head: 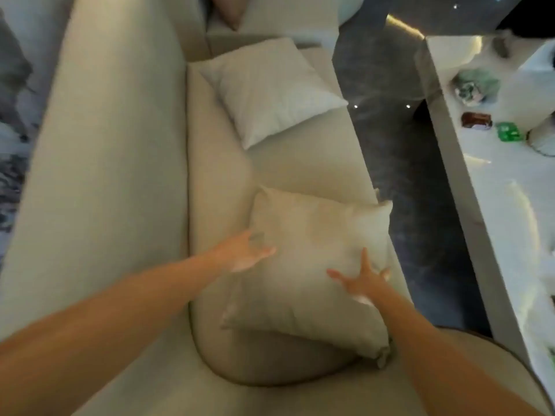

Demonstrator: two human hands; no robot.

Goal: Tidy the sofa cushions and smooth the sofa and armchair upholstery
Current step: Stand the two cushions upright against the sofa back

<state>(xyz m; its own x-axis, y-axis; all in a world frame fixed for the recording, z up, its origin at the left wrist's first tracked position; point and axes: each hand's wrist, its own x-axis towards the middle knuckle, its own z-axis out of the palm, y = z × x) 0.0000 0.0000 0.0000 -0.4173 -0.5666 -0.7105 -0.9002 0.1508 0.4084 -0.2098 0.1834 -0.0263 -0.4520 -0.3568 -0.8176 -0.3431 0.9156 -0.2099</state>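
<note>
A beige cushion [312, 265] lies flat on the near end of the cream sofa seat [300, 169]. My left hand [243, 252] rests at its left edge, fingers spread, palm partly turned up. Fingers splayed, my right hand [360, 280] presses on the cushion's right side. A second, paler cushion [270, 88] lies flat farther along the seat. The sofa's backrest [114, 145] runs along the left.
A white table [492, 181] stands to the right across a dark floor strip [399, 139], carrying a brown box [476, 120], a green packet [509, 132] and a greenish lump [474, 85]. Another seat with a pinkish cushion [228, 10] sits at the far end.
</note>
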